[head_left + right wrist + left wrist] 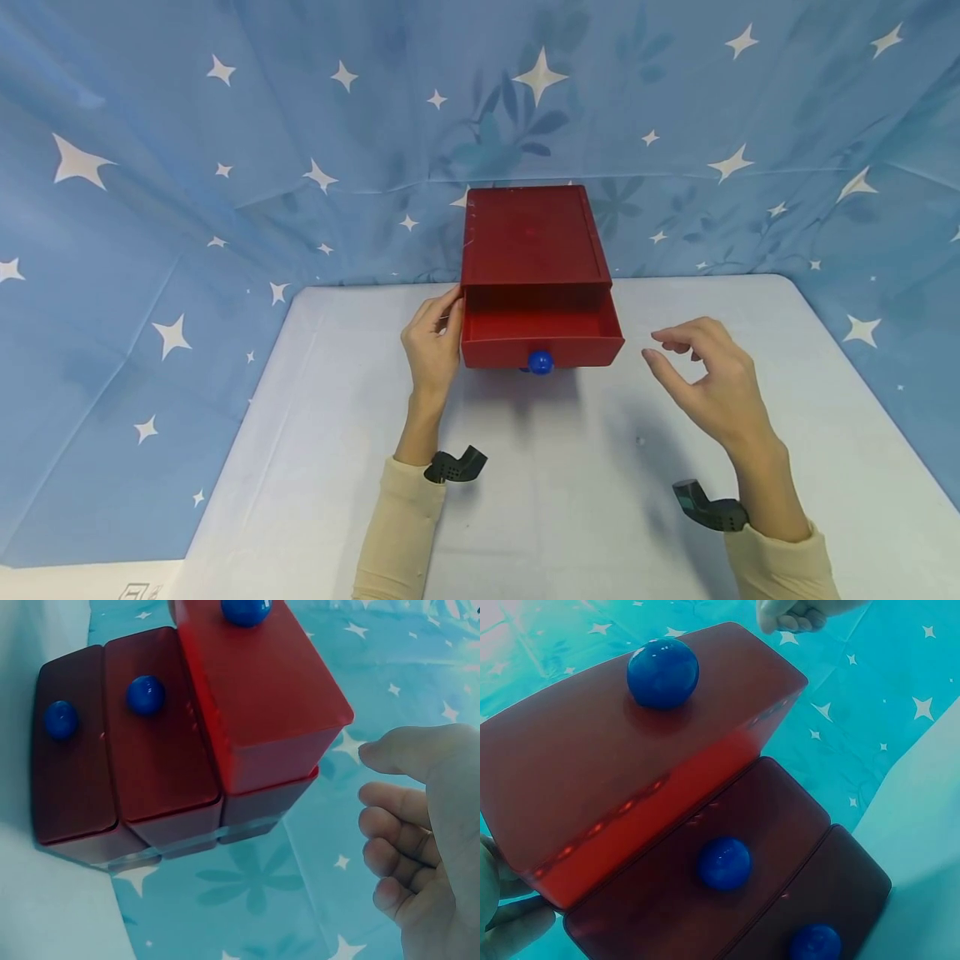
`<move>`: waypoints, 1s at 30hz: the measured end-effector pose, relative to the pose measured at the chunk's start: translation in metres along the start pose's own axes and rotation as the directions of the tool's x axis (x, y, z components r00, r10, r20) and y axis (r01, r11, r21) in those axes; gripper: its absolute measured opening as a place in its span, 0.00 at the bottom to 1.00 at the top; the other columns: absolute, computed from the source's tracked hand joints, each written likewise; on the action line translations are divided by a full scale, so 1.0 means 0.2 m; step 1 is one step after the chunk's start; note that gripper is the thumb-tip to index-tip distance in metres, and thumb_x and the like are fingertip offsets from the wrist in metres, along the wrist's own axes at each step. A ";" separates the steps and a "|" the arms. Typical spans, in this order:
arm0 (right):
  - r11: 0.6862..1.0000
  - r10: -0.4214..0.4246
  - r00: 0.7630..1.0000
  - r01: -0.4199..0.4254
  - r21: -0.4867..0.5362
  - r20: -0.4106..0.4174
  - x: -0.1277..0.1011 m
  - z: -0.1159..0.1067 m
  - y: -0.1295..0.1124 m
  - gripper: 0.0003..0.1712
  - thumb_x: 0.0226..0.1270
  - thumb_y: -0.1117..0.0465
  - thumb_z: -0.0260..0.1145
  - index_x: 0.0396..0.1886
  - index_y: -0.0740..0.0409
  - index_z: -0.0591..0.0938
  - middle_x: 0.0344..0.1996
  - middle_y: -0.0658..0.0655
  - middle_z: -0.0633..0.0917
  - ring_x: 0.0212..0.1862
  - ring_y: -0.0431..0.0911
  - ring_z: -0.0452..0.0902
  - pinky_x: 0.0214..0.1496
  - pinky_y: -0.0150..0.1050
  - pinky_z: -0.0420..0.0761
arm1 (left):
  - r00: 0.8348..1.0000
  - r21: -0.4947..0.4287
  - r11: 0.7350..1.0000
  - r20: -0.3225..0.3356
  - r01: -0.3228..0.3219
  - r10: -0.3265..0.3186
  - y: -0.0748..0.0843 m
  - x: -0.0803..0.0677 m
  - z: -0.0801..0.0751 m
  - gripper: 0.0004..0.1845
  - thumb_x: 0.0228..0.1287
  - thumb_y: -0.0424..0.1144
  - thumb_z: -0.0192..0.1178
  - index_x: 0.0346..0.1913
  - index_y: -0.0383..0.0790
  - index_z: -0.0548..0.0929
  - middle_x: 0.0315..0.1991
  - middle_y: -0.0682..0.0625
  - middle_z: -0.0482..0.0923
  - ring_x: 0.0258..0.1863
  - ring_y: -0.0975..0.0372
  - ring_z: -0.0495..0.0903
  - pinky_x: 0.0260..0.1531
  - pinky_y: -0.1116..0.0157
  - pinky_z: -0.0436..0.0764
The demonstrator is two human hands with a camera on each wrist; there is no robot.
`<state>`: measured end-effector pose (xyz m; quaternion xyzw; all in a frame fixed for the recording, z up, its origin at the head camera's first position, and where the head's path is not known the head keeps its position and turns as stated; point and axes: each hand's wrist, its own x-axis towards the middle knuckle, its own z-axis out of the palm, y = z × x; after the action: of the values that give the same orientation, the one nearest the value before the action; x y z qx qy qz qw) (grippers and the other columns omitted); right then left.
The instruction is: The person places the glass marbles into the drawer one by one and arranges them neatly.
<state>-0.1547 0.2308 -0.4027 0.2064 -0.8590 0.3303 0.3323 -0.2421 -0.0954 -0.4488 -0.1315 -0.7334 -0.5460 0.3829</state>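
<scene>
Left hand (432, 346) was seen resting against the left side of the small red wooden three-drawer chest (534, 237), fingers fairly straight along its wall, bracing it rather than wrapped round anything. Right hand (705, 379) was held in the air to the right of the chest, touching nothing, fingers loosely bent and the thumb out; nothing was gripped by it.

The chest was placed at the back middle of the pale grey table (525, 500), close to the blue star-printed cloth backdrop (187, 208). Its top drawer (542, 329) was pulled well out, front panel sticking past the two below, with its round blue knob (540, 362) left untouched. The inside looked empty, as far as could be made out from the head view. From the wrist views the middle drawer's knob (724, 863) and the bottom one (814, 942) were seen sitting flush, both drawers shut.

As for progress, it could be judged that the opening part was done: drawer out, knob let go. Whatever belonged in it hadn't been put in, and no loose item was spotted on the table.
</scene>
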 end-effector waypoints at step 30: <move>0.986 0.119 0.986 -0.103 -0.134 0.115 -0.23 0.03 0.08 0.18 0.49 0.67 0.78 0.42 0.59 0.85 0.36 0.53 0.85 0.40 0.36 0.71 0.42 0.22 0.71 | 0.999 0.011 1.000 -0.029 -0.027 0.027 0.20 0.03 -0.02 0.12 0.62 0.21 0.63 0.48 0.24 0.86 0.39 0.34 0.87 0.33 0.47 0.88 0.36 0.76 0.84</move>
<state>-0.1350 0.2446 -0.4457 0.1565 -0.9074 0.2793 0.2724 -0.2207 -0.0862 -0.4164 -0.1313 -0.7288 -0.5388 0.4016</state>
